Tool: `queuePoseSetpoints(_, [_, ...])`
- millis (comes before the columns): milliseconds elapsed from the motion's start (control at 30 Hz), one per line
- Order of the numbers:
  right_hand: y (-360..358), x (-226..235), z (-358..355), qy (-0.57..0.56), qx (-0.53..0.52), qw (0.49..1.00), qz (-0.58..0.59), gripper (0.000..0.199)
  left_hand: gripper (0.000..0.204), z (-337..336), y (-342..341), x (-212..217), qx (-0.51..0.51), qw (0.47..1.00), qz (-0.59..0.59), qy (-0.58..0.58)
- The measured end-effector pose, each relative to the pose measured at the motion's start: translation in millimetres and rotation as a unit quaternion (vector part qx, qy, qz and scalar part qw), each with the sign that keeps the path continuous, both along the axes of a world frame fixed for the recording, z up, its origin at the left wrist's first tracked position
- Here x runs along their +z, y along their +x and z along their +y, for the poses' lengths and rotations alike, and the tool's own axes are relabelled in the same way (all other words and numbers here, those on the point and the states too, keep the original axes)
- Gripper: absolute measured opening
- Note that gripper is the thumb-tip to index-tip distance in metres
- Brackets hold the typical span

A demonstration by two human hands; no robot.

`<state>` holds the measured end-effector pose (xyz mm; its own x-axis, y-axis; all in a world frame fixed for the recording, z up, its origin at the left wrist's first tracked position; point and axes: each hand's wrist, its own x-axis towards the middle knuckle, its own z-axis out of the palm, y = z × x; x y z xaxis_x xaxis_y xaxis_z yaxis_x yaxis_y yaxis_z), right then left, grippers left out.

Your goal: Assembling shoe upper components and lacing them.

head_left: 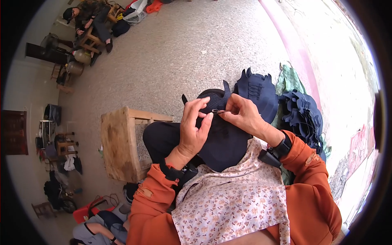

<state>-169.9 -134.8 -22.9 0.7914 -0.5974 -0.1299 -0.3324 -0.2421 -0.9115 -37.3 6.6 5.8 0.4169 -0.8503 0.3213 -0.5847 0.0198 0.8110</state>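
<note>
A dark navy shoe upper (222, 145), a flat fabric piece with a textured tongue and loose tabs, lies across my lap. My left hand (193, 126) grips its far part, with the forefinger on the textured area and the thumb lower down. My right hand (247, 117) is closed at the same spot, thumb and forefinger pinching a thin dark lace. Between my fingertips sits a small light-rimmed piece (215, 110), too small to name. Fingers partly cover the lace's path.
Stacked navy uppers (257, 96) lie beyond my right hand, with another pile (304, 116) on green sacking (290, 79). A wooden stool (118, 143) stands to my left. One person (92, 24) sits at the far left; another (102, 228) is near at the lower left.
</note>
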Motion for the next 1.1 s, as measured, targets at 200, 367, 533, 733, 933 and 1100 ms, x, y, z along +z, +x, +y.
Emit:
queuePoseSetpoints(200, [4,-8,5,-0.012,-0.011,0.999,-0.033,0.030,0.019,-27,17,5,-0.104,0.987,-0.113,0.041])
queuePoseSetpoints(367, [4,-9,3,-0.023,-0.005,0.999,-0.021,0.030,0.017,-29,16,6,-0.144,0.985,-0.095,0.012])
queuePoseSetpoints(533, [5,-9,4,-0.039,0.005,0.999,-0.019,0.030,0.015,-29,15,5,-0.142,0.986,-0.090,0.012])
queuePoseSetpoints(733, [6,-8,3,-0.055,0.019,0.998,-0.025,0.032,0.010,-29,16,4,-0.164,0.983,-0.080,0.012])
queuePoseSetpoints(933, [2,-16,0,0.065,0.020,0.995,-0.076,0.031,0.006,-13,22,-4,-0.026,0.999,0.031,-0.004])
queuePoseSetpoints(1100, [3,-20,0,0.156,0.019,0.980,-0.125,0.028,0.005,-6,21,-11,-0.007,0.990,0.127,0.057])
